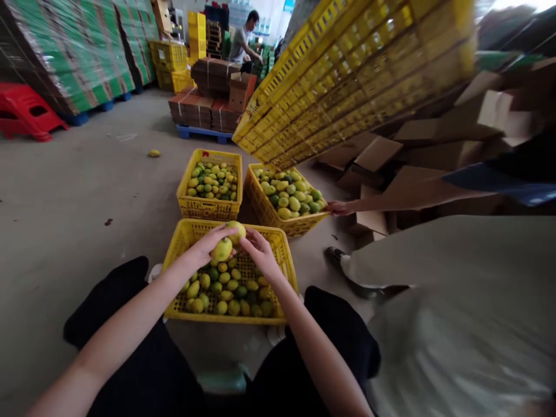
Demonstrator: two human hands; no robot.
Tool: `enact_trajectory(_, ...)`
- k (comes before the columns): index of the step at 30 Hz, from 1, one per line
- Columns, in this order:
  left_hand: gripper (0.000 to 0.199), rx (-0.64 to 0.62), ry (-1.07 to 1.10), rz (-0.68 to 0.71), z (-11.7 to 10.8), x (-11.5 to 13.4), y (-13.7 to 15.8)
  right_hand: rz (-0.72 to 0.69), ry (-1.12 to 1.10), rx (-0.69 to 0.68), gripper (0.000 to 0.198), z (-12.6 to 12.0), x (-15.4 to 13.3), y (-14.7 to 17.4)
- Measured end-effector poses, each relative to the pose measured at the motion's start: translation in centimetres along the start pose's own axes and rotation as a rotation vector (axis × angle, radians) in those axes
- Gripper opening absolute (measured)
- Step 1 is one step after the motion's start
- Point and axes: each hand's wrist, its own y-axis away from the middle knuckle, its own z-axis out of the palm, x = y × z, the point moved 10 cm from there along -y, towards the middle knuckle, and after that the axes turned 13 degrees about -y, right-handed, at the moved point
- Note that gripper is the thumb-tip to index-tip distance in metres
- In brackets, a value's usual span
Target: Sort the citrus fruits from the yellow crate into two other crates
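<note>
Two yellow lemons are held over a yellow crate [289,266] between my knees. My left hand [208,243] is closed around the nearer lemon [222,249]. The farther lemon [237,232] sits between both hands, with the fingers of my right hand [259,249] curled against its right side. Below them, yellow and green lemons [232,285] cover the near part of the crate's slatted floor.
Two fuller lemon crates stand beyond mine, one on the left [208,207] and one on the right [256,194]. A co-worker's hand [341,208] grips the right one. A tilted yellow crate [347,92] looms overhead. Cardboard boxes [456,130] pile up at right.
</note>
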Motion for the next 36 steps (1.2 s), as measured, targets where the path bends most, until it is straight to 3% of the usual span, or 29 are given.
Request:
enact_trajectory(10,0.022,-0.125,-0.073,0.061,1.5,-0.4,-0.4,-0.088,0.177,0.049,0.045,-1.0,-0.6,0.1)
enact_trajectory(19,0.028,-0.09,-0.13,0.046,0.9,-0.3,-0.4,-0.118,0.328,-0.052,0.043,0.2,-1.3,-0.1)
enact_trajectory(31,0.018,-0.11,-0.099,-0.025,1.4,-0.8,-0.1,-0.107,0.288,0.008,0.04,-0.4,-1.2,0.4)
enact_trajectory(36,0.018,-0.055,0.132,-0.07,0.5,-0.3,-0.2,-0.146,0.132,0.095,0.045,-1.5,-1.9,0.2)
